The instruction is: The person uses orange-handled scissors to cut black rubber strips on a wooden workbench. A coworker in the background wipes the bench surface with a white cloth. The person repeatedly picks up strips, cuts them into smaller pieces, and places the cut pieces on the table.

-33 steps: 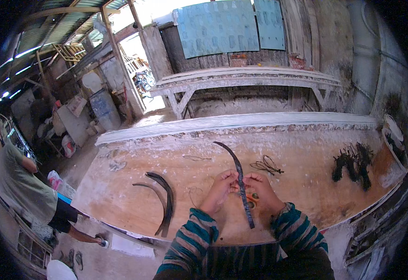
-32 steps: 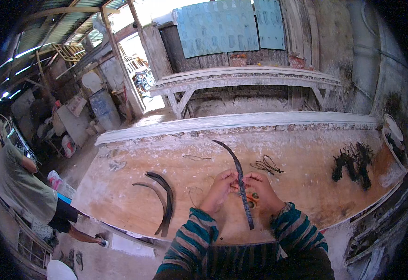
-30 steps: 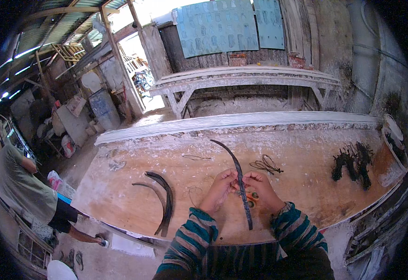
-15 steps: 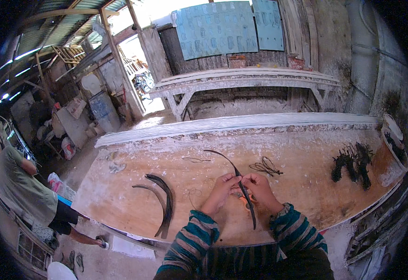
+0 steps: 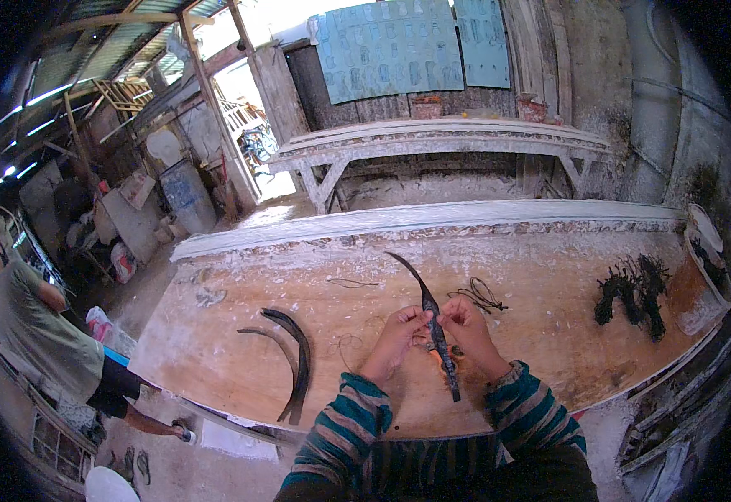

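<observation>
A long, dark, curved strip (image 5: 426, 301) runs from my hands toward the far side of the worn wooden workbench (image 5: 549, 318). My left hand (image 5: 401, 330) and my right hand (image 5: 464, 322) both pinch it near its middle, fingers closed around it. An orange-handled tool (image 5: 437, 360) lies on the bench just under my hands. Both sleeves are striped teal and dark.
Two more dark curved strips (image 5: 297, 368) lie on the bench to the left. Thin wire loops (image 5: 481, 294) sit right of my hands, a dark tangled pile (image 5: 633, 289) and a round tub (image 5: 704, 272) farther right. A person (image 5: 39, 335) stands at the left. A pale bench (image 5: 432, 142) stands behind.
The far tip of the curved strip has swung a little to the left, and my hands have shifted slightly along it. The person at the left has stayed in place.
</observation>
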A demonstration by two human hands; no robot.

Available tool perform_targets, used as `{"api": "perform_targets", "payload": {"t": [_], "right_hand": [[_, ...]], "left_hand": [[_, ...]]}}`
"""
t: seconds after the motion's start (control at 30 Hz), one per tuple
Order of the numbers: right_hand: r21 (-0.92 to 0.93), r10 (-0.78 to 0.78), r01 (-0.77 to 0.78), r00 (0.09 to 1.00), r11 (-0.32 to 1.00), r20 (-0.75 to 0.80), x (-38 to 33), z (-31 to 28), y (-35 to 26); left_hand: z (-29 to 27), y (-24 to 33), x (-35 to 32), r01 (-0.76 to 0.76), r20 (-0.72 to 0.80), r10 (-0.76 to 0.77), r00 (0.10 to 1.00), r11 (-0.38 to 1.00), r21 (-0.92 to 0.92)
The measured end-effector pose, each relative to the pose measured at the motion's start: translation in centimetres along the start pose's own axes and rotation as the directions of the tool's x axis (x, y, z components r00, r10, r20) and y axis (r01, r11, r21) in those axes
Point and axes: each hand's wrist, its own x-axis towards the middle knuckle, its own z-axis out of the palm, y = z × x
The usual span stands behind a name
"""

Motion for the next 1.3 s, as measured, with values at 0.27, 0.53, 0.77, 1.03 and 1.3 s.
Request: {"api": "perform_targets", "payload": {"t": [0.27,0.53,0.77,1.03,1.3], "right_hand": [[0.017,0.097,-0.099,0.990,0.995,0.101,-1.2,1.4,-5.0],[-0.237,-0.017,0.044,0.993,0.970,0.117,-0.5,0.5,-1.5],[-0.386,-0.008,0.053,0.993,0.921,0.116,-0.6,0.6,-2.2],[-0.365,-0.015,0.039,0.998,0.930,0.068,-0.2,0.0,-1.4],[-0.383,-0.053,0.096,0.991,0.919,0.123,-0.6,0.6,-2.5]], "left_hand": [[0.2,0.3,-0.5,-0.027,-0.047,0.026,0.999,0.999,-0.030],[0.1,0.2,0.0,-0.064,-0.093,0.060,0.994,0.997,-0.046],[0.1,0.3,0.1,-0.154,-0.147,0.184,0.972,0.969,0.192],[-0.4,0.1,0.4,-0.187,-0.137,0.220,0.966,0.958,0.217],[-0.1,0.4,0.1,-0.154,-0.154,0.194,0.969,0.958,0.241]]}}
